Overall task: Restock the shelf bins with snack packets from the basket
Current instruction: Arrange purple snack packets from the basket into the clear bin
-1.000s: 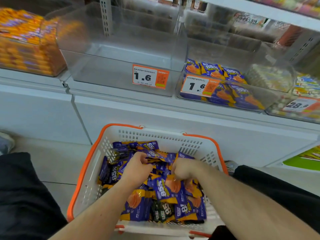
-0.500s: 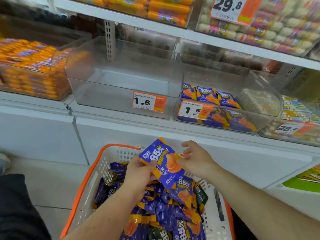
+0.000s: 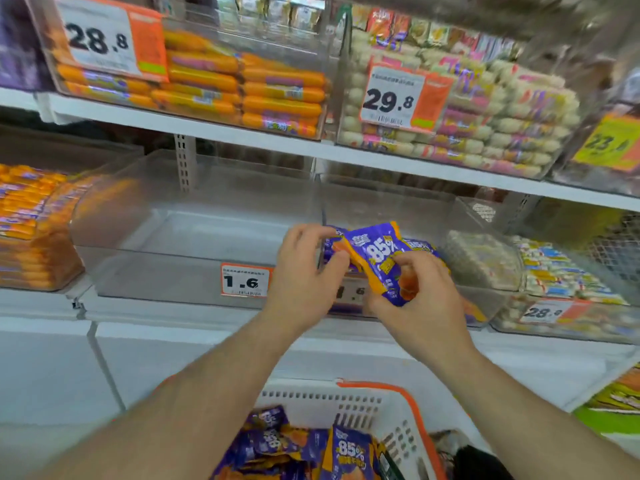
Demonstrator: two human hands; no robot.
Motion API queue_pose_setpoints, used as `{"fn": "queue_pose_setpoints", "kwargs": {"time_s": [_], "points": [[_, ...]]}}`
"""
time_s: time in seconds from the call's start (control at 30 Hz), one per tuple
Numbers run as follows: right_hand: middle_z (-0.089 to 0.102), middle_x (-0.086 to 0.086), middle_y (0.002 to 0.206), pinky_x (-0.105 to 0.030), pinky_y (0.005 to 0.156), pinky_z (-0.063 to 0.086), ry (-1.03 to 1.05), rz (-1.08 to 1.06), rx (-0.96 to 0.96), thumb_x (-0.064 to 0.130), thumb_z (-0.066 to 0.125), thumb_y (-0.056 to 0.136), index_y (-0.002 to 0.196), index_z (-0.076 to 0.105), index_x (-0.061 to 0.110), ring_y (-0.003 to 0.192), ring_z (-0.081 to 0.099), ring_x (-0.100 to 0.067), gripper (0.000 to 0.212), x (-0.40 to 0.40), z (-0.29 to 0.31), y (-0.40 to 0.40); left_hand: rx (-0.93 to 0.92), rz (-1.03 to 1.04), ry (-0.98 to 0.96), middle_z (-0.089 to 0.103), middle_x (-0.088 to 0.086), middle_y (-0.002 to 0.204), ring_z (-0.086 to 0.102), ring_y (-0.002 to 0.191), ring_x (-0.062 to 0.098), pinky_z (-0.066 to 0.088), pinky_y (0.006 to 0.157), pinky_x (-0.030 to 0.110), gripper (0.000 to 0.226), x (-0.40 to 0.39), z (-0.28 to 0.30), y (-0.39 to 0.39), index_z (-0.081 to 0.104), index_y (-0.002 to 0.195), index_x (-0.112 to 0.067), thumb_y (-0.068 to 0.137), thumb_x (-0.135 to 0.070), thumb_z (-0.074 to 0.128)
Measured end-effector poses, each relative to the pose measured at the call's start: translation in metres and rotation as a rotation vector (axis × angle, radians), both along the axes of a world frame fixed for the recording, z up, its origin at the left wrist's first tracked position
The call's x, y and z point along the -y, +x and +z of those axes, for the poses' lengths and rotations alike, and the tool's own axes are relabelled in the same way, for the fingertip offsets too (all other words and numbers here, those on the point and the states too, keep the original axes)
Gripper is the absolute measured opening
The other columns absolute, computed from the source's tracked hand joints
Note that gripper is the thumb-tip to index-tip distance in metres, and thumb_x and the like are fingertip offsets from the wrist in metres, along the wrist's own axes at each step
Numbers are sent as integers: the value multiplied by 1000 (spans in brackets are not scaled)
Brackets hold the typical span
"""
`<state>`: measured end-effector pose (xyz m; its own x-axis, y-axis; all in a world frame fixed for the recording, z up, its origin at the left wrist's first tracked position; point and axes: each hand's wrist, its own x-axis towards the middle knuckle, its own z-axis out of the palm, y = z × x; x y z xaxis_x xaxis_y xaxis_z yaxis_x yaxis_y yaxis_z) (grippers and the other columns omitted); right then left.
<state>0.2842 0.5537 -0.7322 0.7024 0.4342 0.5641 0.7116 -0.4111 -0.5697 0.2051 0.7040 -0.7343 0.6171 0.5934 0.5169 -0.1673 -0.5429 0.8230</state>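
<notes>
Up at shelf height, a purple and orange snack packet (image 3: pixel 381 259) marked "85%" is held between both hands in front of the clear shelf bin (image 3: pixel 391 209) that already holds matching purple packets (image 3: pixel 420 245). The left hand (image 3: pixel 304 275) pinches the packet's upper left edge between thumb and curled fingers, while the right hand (image 3: pixel 420 296) grips its lower end, fingers curled over the front of the wrapper. The packet sits tilted, its top toward the bin's open mouth and its lower part covering the bin's price label.

Just to the left stands a second clear bin (image 3: pixel 194 233) with a bare floor, carrying an orange and white price tag reading "1.6" (image 3: pixel 245 279) on its front wall. Below the forearms, a white basket with an orange rim (image 3: pixel 381 398) holds a heap of the same purple packets (image 3: pixel 311 448).

To the far left, a bin of orange sausage sticks (image 3: pixel 31 220) fills the shelf end; to the right, bins of pale wrapped snacks (image 3: pixel 481 258) sit beside a "28.8" label (image 3: pixel 543 311). On the shelf above, stacked orange sausages (image 3: pixel 259 95) lie behind a "28.8" sign (image 3: pixel 100 39), next to a bin of white and pink sweets (image 3: pixel 502 116) tagged "29.8" (image 3: pixel 389 98). A yellow tag (image 3: pixel 609 143) at the far right is too blurred to read fully.
</notes>
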Motion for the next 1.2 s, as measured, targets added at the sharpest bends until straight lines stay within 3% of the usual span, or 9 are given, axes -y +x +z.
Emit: {"fn": "queue_pose_setpoints", "kwargs": {"time_s": [0.1,0.2,0.33,0.4,0.63,0.73,0.9,1.03,1.2], "points": [[55,12,92,-34,77,47,-49,-105,-102,50,77,61,101,50,35,90,56,-16,51,-1,14,47,-288,93,396,33,1,147,40,131,17,35,109,34,60,-29,20,34,50,135,-15,80,-35,62],[61,4,101,-32,75,45,-175,-187,-213,58,74,65,104,51,32,95,58,-20,52,-17,18,94,-561,104,366,28,2,153,35,139,24,34,110,43,70,-52,33,69,38,145,-17,81,-26,66],[64,-2,104,-32,75,48,-374,-263,-294,57,69,72,115,54,23,96,60,-27,57,-55,19,141,-411,-34,-221,51,11,138,64,99,34,56,68,38,71,-60,21,89,34,147,-26,82,-4,51],[66,-4,98,-33,75,51,-452,-282,-325,61,67,71,109,56,22,92,62,-29,57,-77,14,161,-362,-74,-315,55,10,136,63,79,24,43,48,24,72,-60,14,91,32,148,-30,84,-2,49],[61,-6,70,-30,62,45,-513,-298,-455,61,71,71,64,60,12,72,61,-26,51,-127,-6,210,-324,-130,-374,58,12,132,66,77,19,42,47,21,73,-64,7,94,35,145,-35,80,-9,56],[65,-9,87,-28,58,43,-655,-282,-457,58,76,61,74,61,12,77,61,-25,50,-133,-23,223,-318,-118,-377,58,11,131,67,91,27,47,56,27,84,-66,6,96,38,142,-38,60,-23,52],[56,-14,117,-41,85,53,-732,-304,-487,69,81,46,116,51,12,105,57,-32,95,-134,-33,226,-335,-93,-360,58,13,132,62,111,37,49,61,28,90,-66,6,97,37,142,-37,53,-24,47],[61,-10,111,-45,87,52,-729,-318,-512,85,71,19,111,47,21,103,57,-29,115,-134,-39,230,-331,-104,-364,58,10,132,66,102,32,44,54,25,91,-65,8,95,36,143,-38,54,-23,47],[53,-15,126,-48,92,50,-717,-319,-499,79,73,26,121,50,21,115,50,-34,114,-131,-41,233,-321,-124,-379,57,13,133,66,87,26,42,50,21,82,-64,9,94,35,144,-37,66,-16,51]]}}
